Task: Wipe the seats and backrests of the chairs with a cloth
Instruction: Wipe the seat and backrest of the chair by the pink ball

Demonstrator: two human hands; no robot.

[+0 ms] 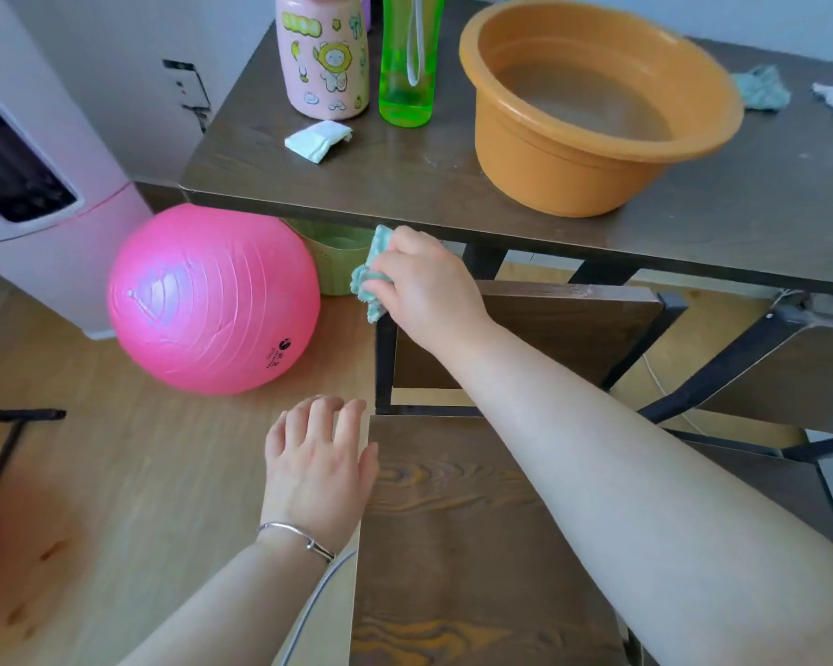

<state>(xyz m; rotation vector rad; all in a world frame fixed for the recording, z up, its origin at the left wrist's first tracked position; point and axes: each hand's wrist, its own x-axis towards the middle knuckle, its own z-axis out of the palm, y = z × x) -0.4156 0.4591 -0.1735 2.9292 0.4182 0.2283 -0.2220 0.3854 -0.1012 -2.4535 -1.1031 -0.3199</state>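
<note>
A dark wooden chair stands in front of me, its seat [453, 545] low in the view and its backrest [573, 329] tucked under the table edge. My right hand [429, 286] grips a crumpled teal cloth [369, 276] at the backrest's top left corner. My left hand [318, 454], with a silver bracelet on the wrist, rests with relaxed fingers on the seat's left front edge.
On the dark table [405, 170] stand an orange basin [592, 103], a pink bottle [325, 55], a green bottle [410, 60], a folded white wipe [317, 140] and another teal cloth [760, 88]. A pink exercise ball [212, 300] lies on the floor at left. A second chair [789, 377] is at right.
</note>
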